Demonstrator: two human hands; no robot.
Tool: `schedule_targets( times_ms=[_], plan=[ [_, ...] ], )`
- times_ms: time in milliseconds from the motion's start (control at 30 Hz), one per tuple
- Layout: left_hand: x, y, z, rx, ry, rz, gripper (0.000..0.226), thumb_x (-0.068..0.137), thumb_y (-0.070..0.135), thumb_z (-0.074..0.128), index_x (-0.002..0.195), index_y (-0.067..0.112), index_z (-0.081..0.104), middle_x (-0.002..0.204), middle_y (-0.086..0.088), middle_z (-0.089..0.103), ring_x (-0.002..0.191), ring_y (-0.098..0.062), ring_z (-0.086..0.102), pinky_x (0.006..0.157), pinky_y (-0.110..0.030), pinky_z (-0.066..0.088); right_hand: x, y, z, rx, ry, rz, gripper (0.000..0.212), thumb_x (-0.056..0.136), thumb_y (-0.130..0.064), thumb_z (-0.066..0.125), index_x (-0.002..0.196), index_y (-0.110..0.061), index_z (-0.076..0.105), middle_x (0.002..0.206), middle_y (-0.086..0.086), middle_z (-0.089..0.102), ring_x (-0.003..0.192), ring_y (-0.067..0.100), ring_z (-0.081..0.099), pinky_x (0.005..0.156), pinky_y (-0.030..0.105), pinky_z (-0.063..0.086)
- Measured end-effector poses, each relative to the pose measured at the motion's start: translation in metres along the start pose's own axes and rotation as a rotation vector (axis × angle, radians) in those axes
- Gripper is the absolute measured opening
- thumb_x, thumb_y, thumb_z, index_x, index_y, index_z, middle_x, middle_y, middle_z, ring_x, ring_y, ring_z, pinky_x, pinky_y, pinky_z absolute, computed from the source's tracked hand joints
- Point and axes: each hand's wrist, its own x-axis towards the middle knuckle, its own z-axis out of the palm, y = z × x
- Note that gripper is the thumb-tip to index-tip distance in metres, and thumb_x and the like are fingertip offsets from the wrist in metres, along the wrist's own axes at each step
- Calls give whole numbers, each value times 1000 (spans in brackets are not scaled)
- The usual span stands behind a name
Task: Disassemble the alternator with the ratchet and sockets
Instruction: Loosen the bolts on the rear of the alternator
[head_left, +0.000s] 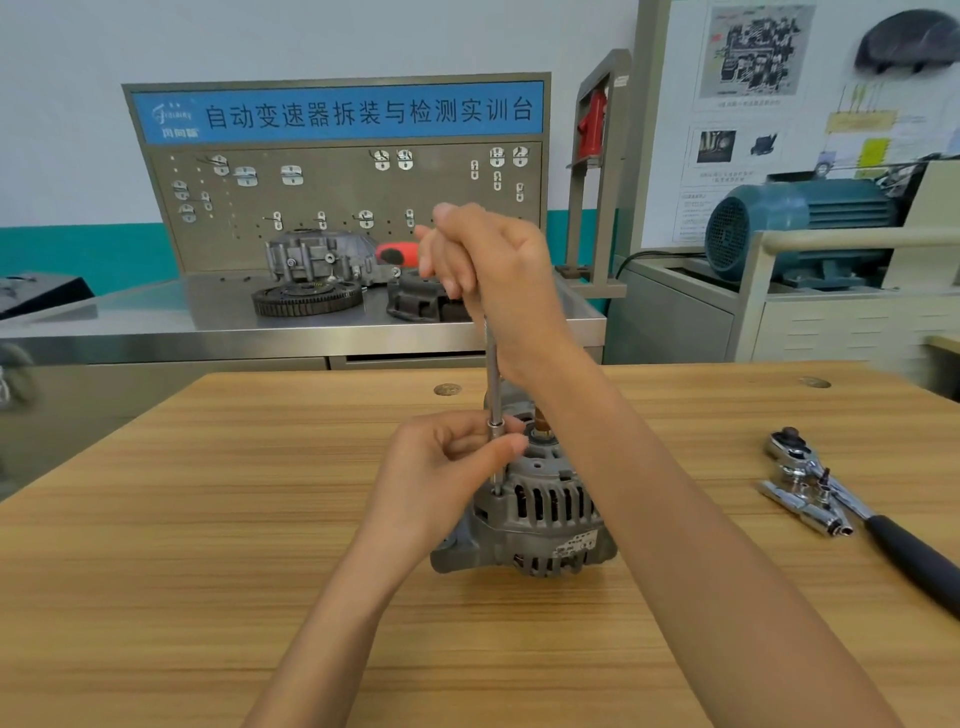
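Upright on the wooden table (208, 519) sits the alternator (540, 514). Above it, the right hand (493, 270) is wrapped tightly round the red handle (395, 253) of a long driver, whose steel shaft (493, 374) runs down to the housing. Lower, the left hand (447, 467) pinches the shaft between thumb and fingertips. To the right lie a ratchet (862, 509) and sockets (810, 512).

One alternator (535, 514), one driver (493, 384), two hands, left (441, 467) and right (493, 270); right of the alternator, one ratchet (872, 514) and two loose sockets (802, 506).
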Motion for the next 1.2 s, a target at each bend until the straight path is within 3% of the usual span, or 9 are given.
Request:
schedule_targets(
  times_ms=[67,200,333,500,633,767,900,1067,1200],
  plan=[
    [0,0,1,9,16,-7,5,82,18,71,85,18,75,68,-10,71,69,-20,67,76,-37,56,-6,4,1,-259,163,-144,50,91,-1,49,42,-6,37,41,8,30,50,13,34,61,18,38],
    [1,-2,2,27,26,6,11,79,22,71,83,13,75,62,-13,67,63,-9,57,73,-35,54,-12,5,2,-828,408,-379,45,87,-12,52,48,-19,31,44,-11,23,51,17,30,69,31,34],
    [1,-2,0,37,25,28,4,81,18,73,77,20,73,52,-2,47,53,-5,46,57,-10,44,-10,-2,1,-475,170,-263,51,90,-5,52,46,-18,30,43,-10,23,47,7,25,59,21,30],
    [-1,-2,-3,1,-24,6,12,83,20,70,94,20,75,77,-1,75,77,-10,70,69,-16,54,-4,-3,0,-64,-46,-57,54,93,0,44,41,-12,39,41,2,36,53,21,38,76,28,49],
    [-2,-1,-1,-13,13,3,14,81,21,70,92,15,76,70,2,74,74,-2,66,83,-25,54,-10,5,6,-375,240,-268,50,90,-3,50,45,-10,32,43,5,24,46,12,26,54,24,32],
    [-1,-3,1,39,59,23,22,79,20,70,91,2,74,69,-17,69,71,-16,64,82,-38,56,-13,8,5,-919,445,-449,40,88,-13,53,52,-17,34,48,-5,30,53,19,33,68,33,34],
    [-1,0,-3,70,17,54,14,80,20,73,66,23,72,64,-21,59,59,-15,50,59,-16,44,-10,1,6,-539,228,-321,50,90,-7,52,47,-20,30,42,-13,23,48,6,27,60,22,28],
    [-2,2,-5,-10,-39,41,10,83,18,70,87,27,73,84,-16,73,82,-21,70,76,-24,56,-9,-4,3,-103,67,-126,48,89,-6,46,43,-14,41,42,-1,36,50,12,40,70,26,43],
    [-1,1,-2,12,2,59,6,81,18,71,84,22,74,71,-2,74,71,-4,66,69,-23,56,-15,1,3,-456,273,-327,46,91,-6,50,47,-10,38,43,0,31,48,11,34,61,24,35]
  ],
)
